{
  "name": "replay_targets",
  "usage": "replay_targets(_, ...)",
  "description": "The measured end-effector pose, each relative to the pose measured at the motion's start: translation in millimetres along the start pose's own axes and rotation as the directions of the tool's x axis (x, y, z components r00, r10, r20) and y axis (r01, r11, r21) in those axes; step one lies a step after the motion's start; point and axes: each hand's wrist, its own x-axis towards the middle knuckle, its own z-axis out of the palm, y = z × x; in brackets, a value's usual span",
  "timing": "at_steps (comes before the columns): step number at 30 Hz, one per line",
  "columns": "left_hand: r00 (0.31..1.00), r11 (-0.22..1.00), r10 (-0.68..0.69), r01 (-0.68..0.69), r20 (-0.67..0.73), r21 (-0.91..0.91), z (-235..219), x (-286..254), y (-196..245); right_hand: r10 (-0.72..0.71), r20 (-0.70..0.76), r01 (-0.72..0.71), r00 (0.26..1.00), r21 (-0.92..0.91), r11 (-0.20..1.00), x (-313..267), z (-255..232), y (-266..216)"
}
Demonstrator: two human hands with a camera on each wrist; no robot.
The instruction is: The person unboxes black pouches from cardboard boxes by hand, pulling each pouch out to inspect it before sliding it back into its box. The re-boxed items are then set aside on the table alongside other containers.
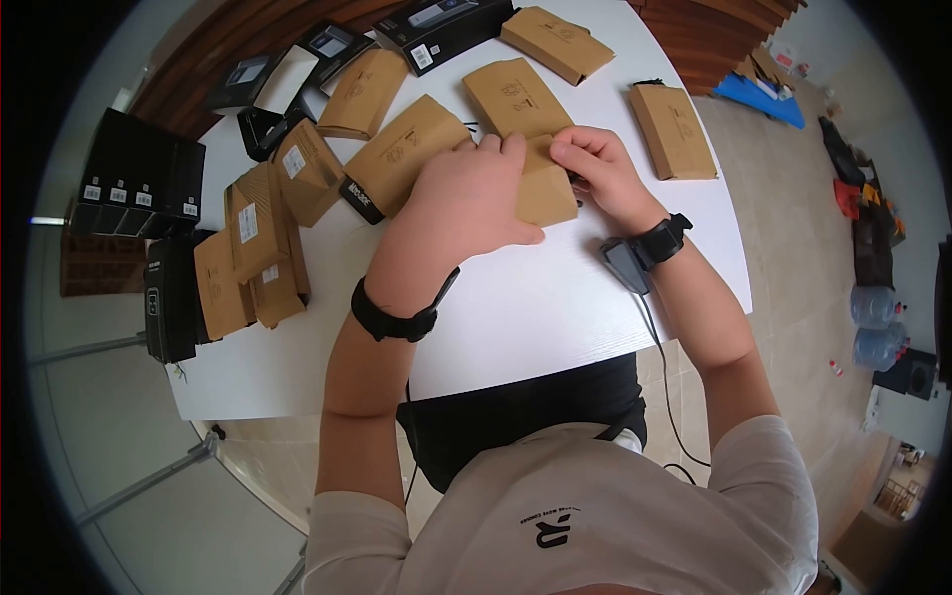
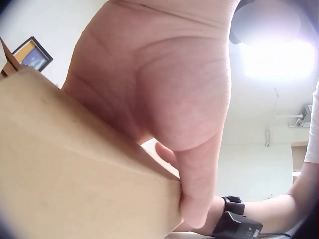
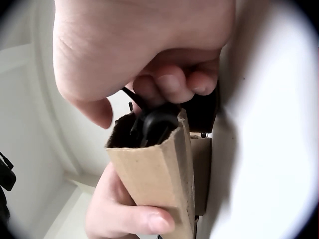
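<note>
My left hand (image 1: pixel 461 198) grips a small brown cardboard box (image 1: pixel 545 196), its thumb along the near side. In the right wrist view the left hand (image 3: pixel 124 214) holds that box (image 3: pixel 154 169) from below, and black cable (image 3: pixel 162 122) fills its open end. At this opening my right hand (image 1: pixel 607 174) has curled fingers against the cable; the thumb lies on the other side. The left wrist view has the left palm (image 2: pixel 159 84) over a brown cardboard surface (image 2: pixel 89 164).
Several brown boxes (image 1: pixel 407 149) lie around the hands, one (image 1: pixel 674 132) at the table's right. Black boxes (image 1: pixel 139 174) stand at the left, others (image 1: pixel 446 35) at the back. A cable (image 1: pixel 659 347) hangs from the right wrist over the table's (image 1: pixel 516 327) front edge.
</note>
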Motion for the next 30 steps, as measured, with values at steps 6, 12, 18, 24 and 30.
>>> replay_targets(6, 0.993, 0.987, -0.107, 0.100, -0.052, -0.124, -8.7, -1.7, -21.8, -0.039, 0.033, 0.043, 0.999, -0.154, 0.987, 1.4, -3.8, 0.5)
replay_targets(12, 0.959, 0.954, -0.261, 0.274, -0.112, 0.119, -5.8, 3.3, -61.7, -0.150, 0.006, 0.138, 0.989, -0.432, 0.891, 4.4, -2.3, 5.2)
replay_targets(18, 0.924, 0.919, -0.374, 0.381, -0.082, 0.099, 8.3, 12.2, -74.8, -0.187, -0.085, 0.129, 0.979, -0.454, 0.882, 7.4, -6.3, 5.5)
replay_targets(24, 0.900, 0.896, -0.429, 0.435, -0.084, 0.088, 7.6, 19.0, -79.3, -0.203, -0.079, 0.147, 0.976, -0.449, 0.881, 7.2, -5.1, 4.8)
replay_targets(30, 0.929, 0.928, -0.361, 0.367, -0.087, 0.069, 1.0, 15.6, -71.5, -0.182, -0.086, 0.138, 0.979, -0.373, 0.918, 7.7, -5.8, 3.4)
